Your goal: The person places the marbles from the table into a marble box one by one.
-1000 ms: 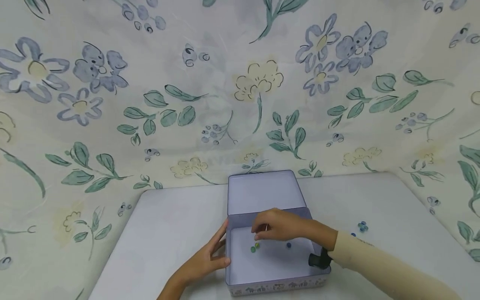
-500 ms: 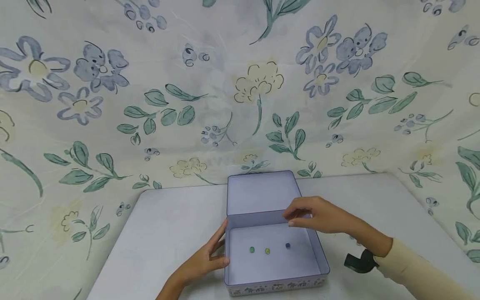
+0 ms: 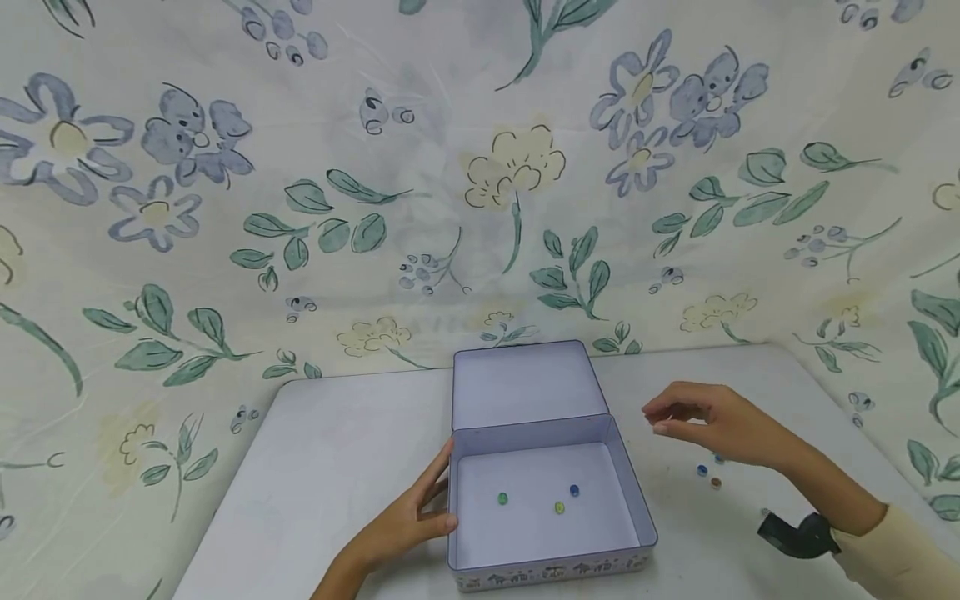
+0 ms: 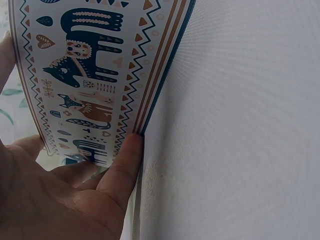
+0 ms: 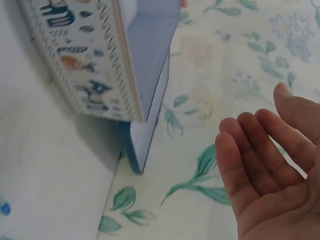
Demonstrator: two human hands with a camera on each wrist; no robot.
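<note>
A hinged tin box point(image 3: 552, 567) with animal-patterned walls stands with its lid point(image 3: 528, 385) swung back. On its floor lie a green marble point(image 3: 502, 498), a yellow-green marble point(image 3: 558, 507) and a blue marble point(image 3: 574, 490). My left hand point(image 3: 408, 517) rests on the box's left wall, fingers extended and fingertips at the rim; in the left wrist view its fingers touch the patterned wall point(image 4: 92, 80). Right of the box, above the table, my right hand point(image 3: 720, 425) hovers with loosely bent fingers. The right wrist view shows nothing in its palm point(image 5: 280, 200).
Under and beside the right hand lie another blue marble point(image 3: 702, 471), a brown marble point(image 3: 716, 483) and a partly hidden bluish one. A black strap point(image 3: 798, 535) sits on the right wrist. Floral cloth point(image 3: 420, 250) hangs behind the white table point(image 3: 337, 442).
My right hand has left the inside of the box and moved right, over the table. The yellow-green marble has rolled right, from beside the green one to near the blue one. The left hand stays put.
</note>
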